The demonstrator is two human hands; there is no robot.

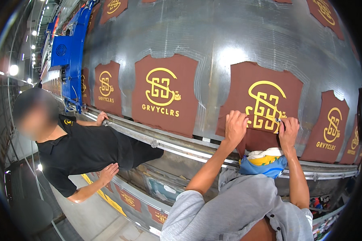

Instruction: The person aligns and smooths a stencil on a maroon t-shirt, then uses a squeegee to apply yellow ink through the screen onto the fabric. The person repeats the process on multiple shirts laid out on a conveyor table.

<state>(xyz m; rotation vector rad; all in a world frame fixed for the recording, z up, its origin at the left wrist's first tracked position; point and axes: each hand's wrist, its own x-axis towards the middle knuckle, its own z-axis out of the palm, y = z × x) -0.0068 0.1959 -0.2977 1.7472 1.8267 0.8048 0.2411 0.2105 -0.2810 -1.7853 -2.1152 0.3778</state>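
A brown cut shirt panel [241,82] with a yellow print lies in front of me on the long grey table [221,36]. Its lower edge is lifted and folded back over the bottom of the print. My left hand [236,126] is closed on the left end of that fold, fingers curled over the fabric. On the right end of the fold, my right hand [288,130] pinches the cloth. The upper part of the panel stays flat. Between my forearms, at my waist, is a bunched blue, yellow and white cloth [263,164].
More printed brown panels lie either side, one to the left [167,80] and one to the right [328,128]. A metal rail [181,148] borders the table. A person in black [92,146] stands at left, near a blue machine [70,52]. Behind me runs another table with panels [128,199].
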